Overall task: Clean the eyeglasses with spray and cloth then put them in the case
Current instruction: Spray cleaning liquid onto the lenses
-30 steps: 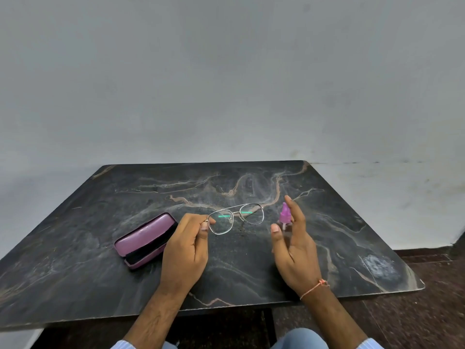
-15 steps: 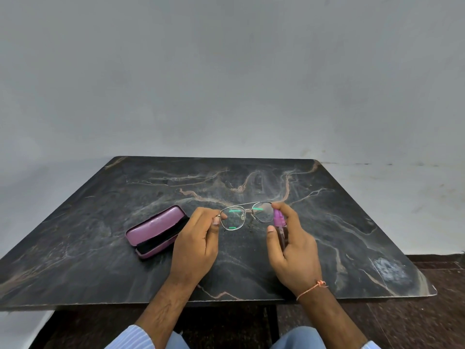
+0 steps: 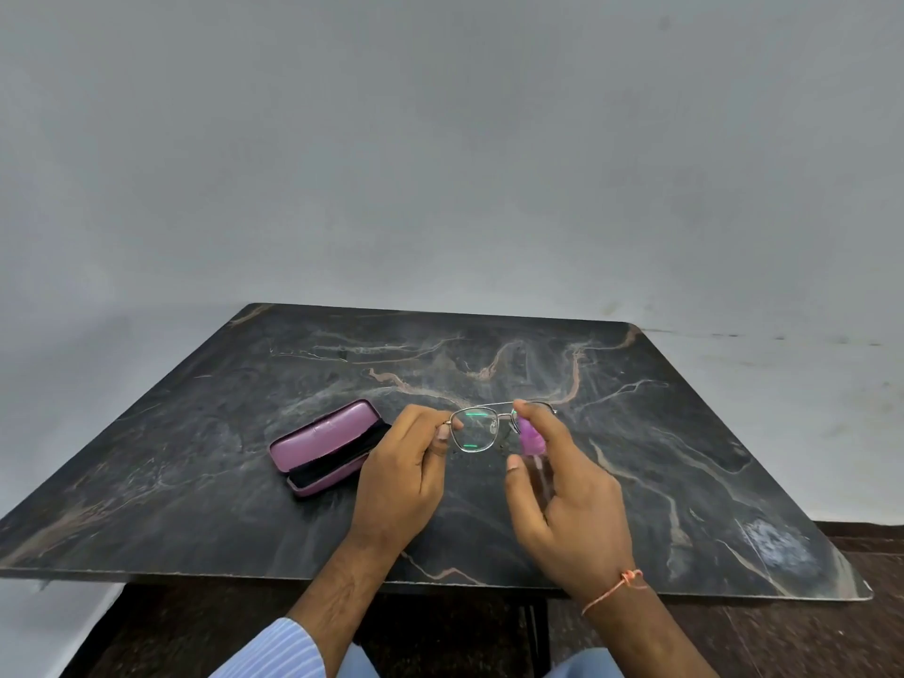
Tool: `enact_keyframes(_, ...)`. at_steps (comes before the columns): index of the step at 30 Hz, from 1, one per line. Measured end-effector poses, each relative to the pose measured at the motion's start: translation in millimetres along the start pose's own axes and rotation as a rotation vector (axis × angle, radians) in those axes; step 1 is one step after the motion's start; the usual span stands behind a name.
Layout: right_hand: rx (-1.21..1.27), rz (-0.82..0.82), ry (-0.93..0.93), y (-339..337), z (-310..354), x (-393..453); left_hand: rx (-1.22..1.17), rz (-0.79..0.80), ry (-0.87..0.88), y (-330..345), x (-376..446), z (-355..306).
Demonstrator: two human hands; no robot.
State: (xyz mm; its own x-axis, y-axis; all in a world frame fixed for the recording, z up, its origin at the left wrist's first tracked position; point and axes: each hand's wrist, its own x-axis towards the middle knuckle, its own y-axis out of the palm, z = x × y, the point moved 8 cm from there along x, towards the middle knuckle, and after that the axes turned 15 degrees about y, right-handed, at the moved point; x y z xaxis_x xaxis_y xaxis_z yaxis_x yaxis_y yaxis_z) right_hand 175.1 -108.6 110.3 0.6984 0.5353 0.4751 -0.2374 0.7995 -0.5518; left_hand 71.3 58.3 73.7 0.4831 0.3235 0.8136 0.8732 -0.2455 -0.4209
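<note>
Thin metal-framed eyeglasses (image 3: 473, 429) hang above the middle of the dark marble table (image 3: 685, 433). My left hand (image 3: 406, 477) pinches their left end. My right hand (image 3: 562, 501) holds a small spray bottle with a purple cap (image 3: 531, 437) upright just right of the left lens, with the index finger on top of the cap. The right lens is mostly hidden behind that finger and the bottle. A purple glasses case (image 3: 325, 445) lies open on the table to the left of my left hand, showing a dark lining. No cloth is visible.
A plain grey wall stands behind the table. The table's near edge runs just below my wrists, with dark floor beneath and to the right.
My right hand has taken hold of the spray bottle and brought it left, up against the glasses. The view has drifted so the table and case sit further right.
</note>
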Motion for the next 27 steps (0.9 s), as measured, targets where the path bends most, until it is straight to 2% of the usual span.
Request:
enact_keyframes(4, 0.006, 0.077, -0.014, 16.4, 12.4, -2.3, -0.006, 0.001, 0.008, -1.1, 0.0, 0.6)
enact_keyframes(11, -0.037, 0.090, 0.031, 28.4, 13.7, 1.1, 0.001, 0.004, 0.005, 0.3, -1.4, 3.3)
enact_keyframes(17, -0.034, 0.014, 0.056, 12.6, 3.8, -4.3, -0.005, -0.015, 0.007, -0.7, -1.4, 2.8)
enact_keyframes(23, 0.029, -0.149, 0.246, -20.6, -58.5, 9.4, -0.004, -0.019, 0.016, -0.8, -1.2, 2.7)
enact_keyframes(27, 0.048, -0.168, 0.385, -35.7, -113.8, 28.9, 0.001, -0.019, 0.036, -0.8, -0.6, 1.7)
